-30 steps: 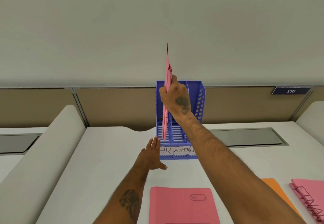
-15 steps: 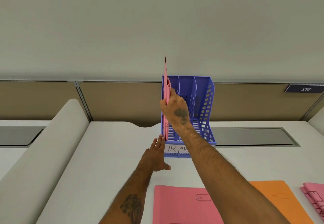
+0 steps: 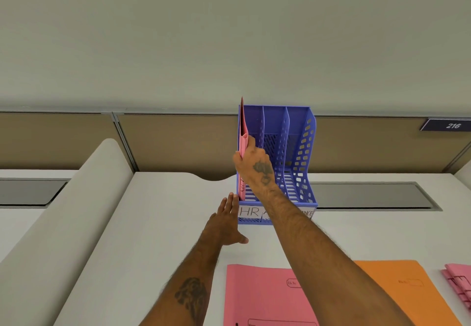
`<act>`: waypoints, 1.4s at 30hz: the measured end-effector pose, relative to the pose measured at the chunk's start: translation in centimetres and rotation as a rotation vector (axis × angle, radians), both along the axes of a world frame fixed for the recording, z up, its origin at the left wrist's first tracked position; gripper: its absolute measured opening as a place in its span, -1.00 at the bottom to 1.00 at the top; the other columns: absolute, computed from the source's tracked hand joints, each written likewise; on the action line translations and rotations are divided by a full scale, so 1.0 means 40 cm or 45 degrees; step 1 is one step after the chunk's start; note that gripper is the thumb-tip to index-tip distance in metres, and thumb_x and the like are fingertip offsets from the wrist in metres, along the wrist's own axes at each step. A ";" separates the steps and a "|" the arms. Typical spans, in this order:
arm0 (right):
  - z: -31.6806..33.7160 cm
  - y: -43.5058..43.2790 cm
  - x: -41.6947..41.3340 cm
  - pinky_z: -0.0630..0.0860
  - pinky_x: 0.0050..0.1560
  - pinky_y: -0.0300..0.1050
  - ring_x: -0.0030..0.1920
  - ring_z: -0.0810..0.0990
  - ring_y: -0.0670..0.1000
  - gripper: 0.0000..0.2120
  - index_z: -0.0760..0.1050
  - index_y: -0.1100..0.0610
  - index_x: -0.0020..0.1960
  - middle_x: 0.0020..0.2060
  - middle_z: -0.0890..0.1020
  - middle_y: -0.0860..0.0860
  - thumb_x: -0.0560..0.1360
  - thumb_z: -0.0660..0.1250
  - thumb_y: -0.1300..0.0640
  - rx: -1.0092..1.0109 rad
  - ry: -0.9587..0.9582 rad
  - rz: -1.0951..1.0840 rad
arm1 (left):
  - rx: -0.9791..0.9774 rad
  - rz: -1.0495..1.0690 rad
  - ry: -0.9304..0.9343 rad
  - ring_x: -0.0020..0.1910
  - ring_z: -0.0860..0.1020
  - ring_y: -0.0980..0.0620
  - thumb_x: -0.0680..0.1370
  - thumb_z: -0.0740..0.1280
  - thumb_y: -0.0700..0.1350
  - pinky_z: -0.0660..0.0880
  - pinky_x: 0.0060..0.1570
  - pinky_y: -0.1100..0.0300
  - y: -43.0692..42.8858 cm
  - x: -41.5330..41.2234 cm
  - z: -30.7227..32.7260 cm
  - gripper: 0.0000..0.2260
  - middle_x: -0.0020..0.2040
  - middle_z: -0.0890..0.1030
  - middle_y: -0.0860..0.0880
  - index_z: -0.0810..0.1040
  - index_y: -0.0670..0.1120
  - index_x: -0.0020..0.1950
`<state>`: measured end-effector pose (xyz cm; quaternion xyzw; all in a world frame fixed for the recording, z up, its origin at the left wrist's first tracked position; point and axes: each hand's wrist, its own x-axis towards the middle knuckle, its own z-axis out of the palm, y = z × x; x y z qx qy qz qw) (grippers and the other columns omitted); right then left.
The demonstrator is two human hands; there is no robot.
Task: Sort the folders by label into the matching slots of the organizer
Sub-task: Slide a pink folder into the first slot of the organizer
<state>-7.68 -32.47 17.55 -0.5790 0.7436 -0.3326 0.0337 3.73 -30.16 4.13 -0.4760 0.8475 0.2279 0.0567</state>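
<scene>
A blue three-slot organizer [image 3: 308, 147] stands at the back of the white desk, with paper labels along its front; the left one reads HR [image 3: 249, 212]. My right hand [image 3: 254, 165] grips a pink folder [image 3: 243, 137] held upright and edge-on in the leftmost slot, its top just above the organizer's rim. My left hand [image 3: 225, 221] lies flat, fingers spread, against the organizer's front left corner. A pink folder [image 3: 257, 297] and an orange folder [image 3: 397, 290] lie flat near me, and a pink stack [image 3: 458, 285] sits at the right edge.
A tan partition [image 3: 178, 142] runs behind the desk, with a sign reading 216 [image 3: 452, 125] at the right. Grey cable trays [image 3: 369, 195] are set into the desk behind the organizer. A rounded white divider [image 3: 84, 198] borders the desk on the left.
The pink folder has dropped lower into the HR slot, with my right hand following it down. My left hand stays at the organizer's front left corner. The view has shifted left.
</scene>
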 end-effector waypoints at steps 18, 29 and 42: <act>0.010 0.249 -0.026 0.38 0.34 0.20 0.45 0.27 0.24 -0.08 -0.14 0.11 0.57 0.51 0.17 0.20 0.47 0.10 -0.41 0.256 0.164 -0.096 | -0.195 0.126 0.035 0.58 -0.26 -0.13 0.49 0.28 0.34 -0.04 0.51 -0.19 0.175 0.092 0.096 -0.02 0.59 -0.33 -0.07 -0.34 0.03 0.58; -0.077 0.539 -0.098 -0.05 0.47 0.27 0.55 -0.14 0.18 -0.14 -0.15 0.07 0.58 0.56 -0.10 0.16 0.49 -0.02 -0.42 0.323 0.357 -0.096 | -0.431 0.016 -0.040 0.56 -0.31 -0.13 0.54 0.09 0.40 -0.23 0.48 -0.21 0.373 0.106 0.109 -0.14 0.58 -0.34 -0.09 -0.34 0.05 0.58; -0.247 0.853 -0.136 0.01 0.46 0.28 0.55 -0.11 0.21 -0.05 -0.10 0.08 0.58 0.56 -0.06 0.19 0.36 -0.36 -0.48 0.471 0.402 0.035 | -0.398 0.076 -0.129 0.57 -0.29 -0.15 0.54 0.04 0.41 -0.22 0.47 -0.23 0.625 0.133 0.043 -0.16 0.59 -0.30 -0.12 -0.30 0.02 0.59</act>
